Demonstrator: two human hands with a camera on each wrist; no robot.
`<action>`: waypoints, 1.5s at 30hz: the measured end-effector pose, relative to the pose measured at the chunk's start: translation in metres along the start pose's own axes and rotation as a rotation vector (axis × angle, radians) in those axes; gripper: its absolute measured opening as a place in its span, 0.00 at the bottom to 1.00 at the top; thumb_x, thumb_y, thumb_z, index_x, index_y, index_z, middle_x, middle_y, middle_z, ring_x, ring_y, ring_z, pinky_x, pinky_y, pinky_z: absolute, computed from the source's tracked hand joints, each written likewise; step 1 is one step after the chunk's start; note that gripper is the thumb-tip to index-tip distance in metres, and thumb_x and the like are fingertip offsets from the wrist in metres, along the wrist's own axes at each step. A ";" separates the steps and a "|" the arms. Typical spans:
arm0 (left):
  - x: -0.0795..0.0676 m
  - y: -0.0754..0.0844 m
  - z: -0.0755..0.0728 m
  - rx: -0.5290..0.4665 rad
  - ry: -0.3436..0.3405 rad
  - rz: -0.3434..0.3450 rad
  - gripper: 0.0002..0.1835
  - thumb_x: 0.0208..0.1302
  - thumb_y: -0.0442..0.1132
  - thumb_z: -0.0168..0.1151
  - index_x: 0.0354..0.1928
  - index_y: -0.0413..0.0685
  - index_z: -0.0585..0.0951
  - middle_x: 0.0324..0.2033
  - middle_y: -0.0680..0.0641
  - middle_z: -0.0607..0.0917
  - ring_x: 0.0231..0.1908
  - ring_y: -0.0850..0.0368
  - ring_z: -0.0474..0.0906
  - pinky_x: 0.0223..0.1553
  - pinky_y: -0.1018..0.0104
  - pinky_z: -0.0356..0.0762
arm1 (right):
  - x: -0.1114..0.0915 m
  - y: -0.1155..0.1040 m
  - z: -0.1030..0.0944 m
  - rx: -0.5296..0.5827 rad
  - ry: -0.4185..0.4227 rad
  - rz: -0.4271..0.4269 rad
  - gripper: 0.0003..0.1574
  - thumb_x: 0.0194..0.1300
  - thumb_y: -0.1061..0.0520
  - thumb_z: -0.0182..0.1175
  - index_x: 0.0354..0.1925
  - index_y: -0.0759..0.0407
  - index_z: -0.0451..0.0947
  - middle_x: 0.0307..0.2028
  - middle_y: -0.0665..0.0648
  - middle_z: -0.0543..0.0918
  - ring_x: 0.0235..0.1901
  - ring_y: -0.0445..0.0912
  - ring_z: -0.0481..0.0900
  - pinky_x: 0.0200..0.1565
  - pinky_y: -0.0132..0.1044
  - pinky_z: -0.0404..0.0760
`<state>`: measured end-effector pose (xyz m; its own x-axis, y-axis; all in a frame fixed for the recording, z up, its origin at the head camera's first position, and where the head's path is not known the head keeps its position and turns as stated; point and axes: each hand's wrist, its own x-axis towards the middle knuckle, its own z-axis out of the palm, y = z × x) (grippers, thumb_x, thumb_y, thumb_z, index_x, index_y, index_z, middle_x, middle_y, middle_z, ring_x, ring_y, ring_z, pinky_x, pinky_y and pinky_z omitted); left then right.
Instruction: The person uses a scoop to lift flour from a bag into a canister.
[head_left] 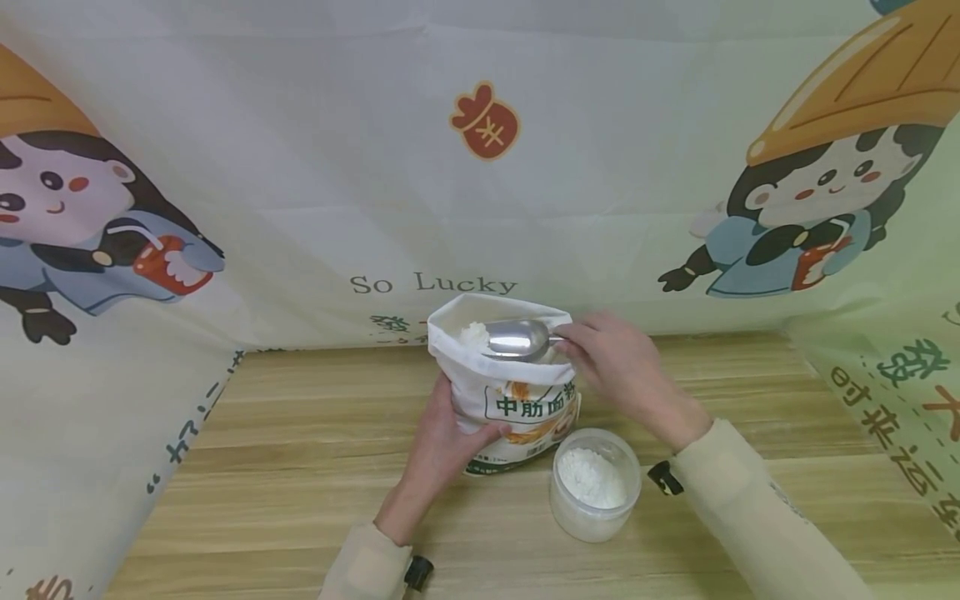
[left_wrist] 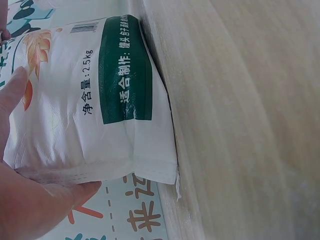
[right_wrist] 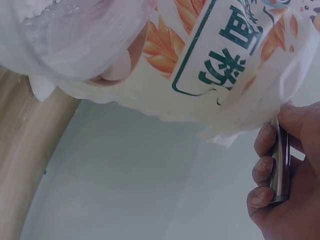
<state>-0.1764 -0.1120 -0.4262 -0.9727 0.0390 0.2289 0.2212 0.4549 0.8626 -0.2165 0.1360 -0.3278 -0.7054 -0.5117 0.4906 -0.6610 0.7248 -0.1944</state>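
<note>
A white flour bag with green and orange print stands upright, its top rolled open. My left hand grips its left side, thumb across the front; the left wrist view shows that hand around the lower bag. In the bag's mouth lies a metal scoop, with white flour at its front lip. My right hand holds the scoop by its handle, fingers curled round it. In front of the bag sits a clear round tub containing flour.
Everything stands on a wood-grain tabletop. A printed cloth backdrop rises close behind the bag and along both sides. The tub stands below my right forearm, near the dark wrist-strap piece.
</note>
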 end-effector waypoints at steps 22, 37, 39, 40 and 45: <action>0.000 -0.001 0.001 -0.008 0.004 -0.001 0.60 0.47 0.41 0.85 0.79 0.48 0.56 0.68 0.40 0.74 0.69 0.41 0.70 0.73 0.43 0.64 | -0.022 0.010 -0.026 0.031 0.113 0.035 0.11 0.71 0.61 0.65 0.49 0.64 0.86 0.37 0.60 0.86 0.39 0.56 0.79 0.39 0.50 0.80; 0.000 0.000 0.001 -0.026 -0.002 -0.006 0.60 0.47 0.40 0.85 0.79 0.48 0.56 0.69 0.40 0.73 0.70 0.41 0.69 0.73 0.43 0.62 | -0.041 0.015 -0.038 0.013 0.180 0.012 0.11 0.66 0.64 0.69 0.47 0.62 0.87 0.31 0.55 0.83 0.35 0.50 0.75 0.34 0.45 0.75; 0.000 0.000 0.001 -0.025 -0.002 -0.003 0.60 0.47 0.41 0.85 0.79 0.48 0.56 0.69 0.40 0.73 0.69 0.41 0.69 0.73 0.43 0.63 | -0.043 0.015 -0.040 0.010 0.192 0.005 0.11 0.66 0.65 0.69 0.47 0.63 0.87 0.30 0.54 0.81 0.33 0.50 0.73 0.33 0.44 0.73; 0.000 0.000 0.001 -0.025 -0.002 -0.001 0.60 0.48 0.41 0.85 0.79 0.48 0.56 0.69 0.40 0.73 0.69 0.41 0.69 0.73 0.43 0.63 | -0.045 0.016 -0.040 0.009 0.197 0.002 0.10 0.66 0.65 0.69 0.47 0.63 0.87 0.30 0.55 0.82 0.33 0.50 0.74 0.33 0.44 0.73; 0.000 -0.001 0.002 -0.018 0.001 0.007 0.60 0.48 0.41 0.85 0.79 0.48 0.56 0.69 0.40 0.73 0.69 0.41 0.70 0.73 0.43 0.64 | -0.053 0.017 -0.044 0.004 0.212 0.006 0.10 0.65 0.65 0.69 0.46 0.63 0.87 0.33 0.55 0.85 0.36 0.52 0.76 0.36 0.47 0.76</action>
<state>-0.1768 -0.1112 -0.4279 -0.9710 0.0417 0.2353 0.2294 0.4381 0.8691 -0.1791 0.1957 -0.3196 -0.6402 -0.3986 0.6567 -0.6580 0.7257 -0.2010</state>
